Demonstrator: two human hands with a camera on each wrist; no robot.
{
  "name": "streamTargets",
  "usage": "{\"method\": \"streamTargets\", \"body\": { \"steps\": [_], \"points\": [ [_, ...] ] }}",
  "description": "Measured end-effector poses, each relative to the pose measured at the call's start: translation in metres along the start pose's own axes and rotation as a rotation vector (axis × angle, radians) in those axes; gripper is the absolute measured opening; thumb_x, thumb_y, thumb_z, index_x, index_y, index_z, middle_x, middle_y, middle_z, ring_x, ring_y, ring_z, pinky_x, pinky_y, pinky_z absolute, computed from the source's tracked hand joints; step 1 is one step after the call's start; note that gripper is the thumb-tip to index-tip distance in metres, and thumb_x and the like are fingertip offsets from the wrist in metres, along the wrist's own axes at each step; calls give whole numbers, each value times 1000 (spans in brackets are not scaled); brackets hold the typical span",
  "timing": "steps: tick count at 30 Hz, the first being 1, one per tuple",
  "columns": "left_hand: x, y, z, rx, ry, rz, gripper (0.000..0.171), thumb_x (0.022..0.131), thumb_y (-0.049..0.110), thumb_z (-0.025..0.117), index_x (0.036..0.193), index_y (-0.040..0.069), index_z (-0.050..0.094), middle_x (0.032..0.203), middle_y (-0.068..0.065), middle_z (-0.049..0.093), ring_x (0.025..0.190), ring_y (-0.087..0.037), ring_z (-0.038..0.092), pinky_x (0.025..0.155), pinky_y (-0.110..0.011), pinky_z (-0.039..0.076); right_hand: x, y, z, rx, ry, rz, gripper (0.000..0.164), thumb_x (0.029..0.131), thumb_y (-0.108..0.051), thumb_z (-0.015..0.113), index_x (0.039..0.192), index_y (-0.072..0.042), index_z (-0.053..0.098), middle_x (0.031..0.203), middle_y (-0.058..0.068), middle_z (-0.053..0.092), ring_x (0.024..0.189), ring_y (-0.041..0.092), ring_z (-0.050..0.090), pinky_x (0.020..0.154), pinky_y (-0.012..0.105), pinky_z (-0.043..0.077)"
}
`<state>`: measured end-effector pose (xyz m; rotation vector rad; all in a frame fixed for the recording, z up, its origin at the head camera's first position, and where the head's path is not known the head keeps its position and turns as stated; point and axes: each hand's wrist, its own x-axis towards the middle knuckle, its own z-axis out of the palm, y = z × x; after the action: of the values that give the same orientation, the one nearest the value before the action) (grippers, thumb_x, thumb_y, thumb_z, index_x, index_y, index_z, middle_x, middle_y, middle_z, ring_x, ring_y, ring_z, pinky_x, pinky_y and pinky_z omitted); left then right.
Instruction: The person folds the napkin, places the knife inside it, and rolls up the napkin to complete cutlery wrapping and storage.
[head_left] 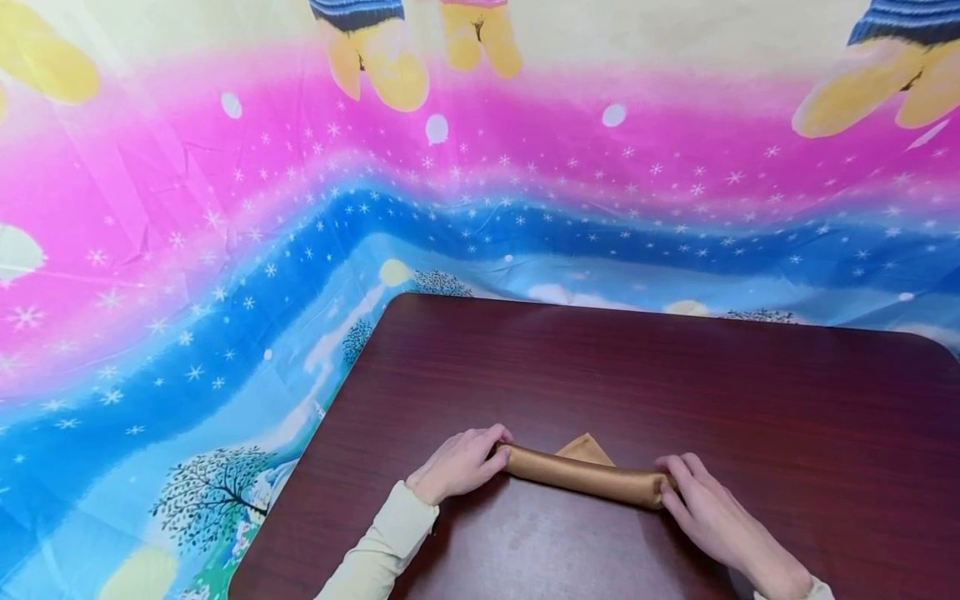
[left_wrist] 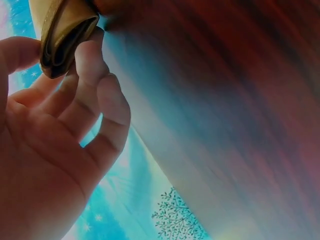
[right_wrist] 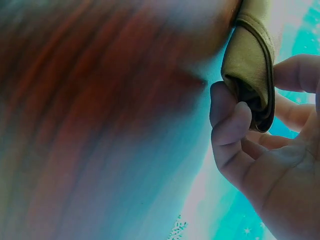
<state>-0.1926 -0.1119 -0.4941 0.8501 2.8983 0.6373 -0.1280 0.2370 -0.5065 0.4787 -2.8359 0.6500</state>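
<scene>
A golden-brown satin cloth [head_left: 585, 477], rolled into a tube, lies across the table in the head view. One flat pointed corner [head_left: 587, 450] of it sticks out behind the roll. My left hand [head_left: 462, 463] pinches the roll's left end between thumb and fingers. At the opposite end, my right hand [head_left: 708, 510] holds the cloth the same way. The left wrist view shows the folded layers of the rolled cloth [left_wrist: 67, 40] between thumb and fingers. In the right wrist view the spiral end of the roll [right_wrist: 250, 65] sits between the right thumb and fingers.
The dark red-brown wooden table [head_left: 637, 375] has rounded corners and a glossy top. Behind it and along its left side hangs a printed curtain [head_left: 480, 167] in pink, blue and cream, with snowflakes and trees.
</scene>
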Motion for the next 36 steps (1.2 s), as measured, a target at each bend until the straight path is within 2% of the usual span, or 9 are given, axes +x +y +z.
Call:
{"method": "streamTargets", "body": {
  "steps": [7,14,26,31,36],
  "points": [
    [2,0,-1,8,-3,8,15,94,27,53,102,20,64,88,9,63,75,-3,53,68,-21,45,1,-2,-1,12,-35,43,21,89,-10,63,110,-8,60,103,7,58,75,11,56,58,32,46],
    [2,2,-3,8,-8,-11,15,94,27,55,102,19,65,93,7,65,80,-6,55,73,-23,47,2,-3,-3,35,-77,98,19,91,-13,61,110,-8,60,101,7,57,73,12,55,59,34,46],
    [2,1,-3,-9,-30,-20,16,95,26,55,104,18,65,98,4,68,86,-9,60,76,-26,49,2,-5,-5,28,-97,118,14,91,-14,60,105,-11,61,99,7,58,74,14,54,61,35,45],
    [1,3,-2,29,12,9,16,93,25,58,105,17,65,98,4,66,85,-9,60,74,-27,49,0,-5,-5,-3,-79,98,15,90,-14,63,104,-11,62,100,6,59,81,17,59,64,38,48],
    [-2,9,-2,108,98,87,14,91,24,64,104,18,64,100,5,60,73,-6,56,64,-22,48,0,-6,-4,-48,19,36,20,82,-12,71,101,-13,64,102,4,58,92,27,58,66,46,48]
  ]
}}
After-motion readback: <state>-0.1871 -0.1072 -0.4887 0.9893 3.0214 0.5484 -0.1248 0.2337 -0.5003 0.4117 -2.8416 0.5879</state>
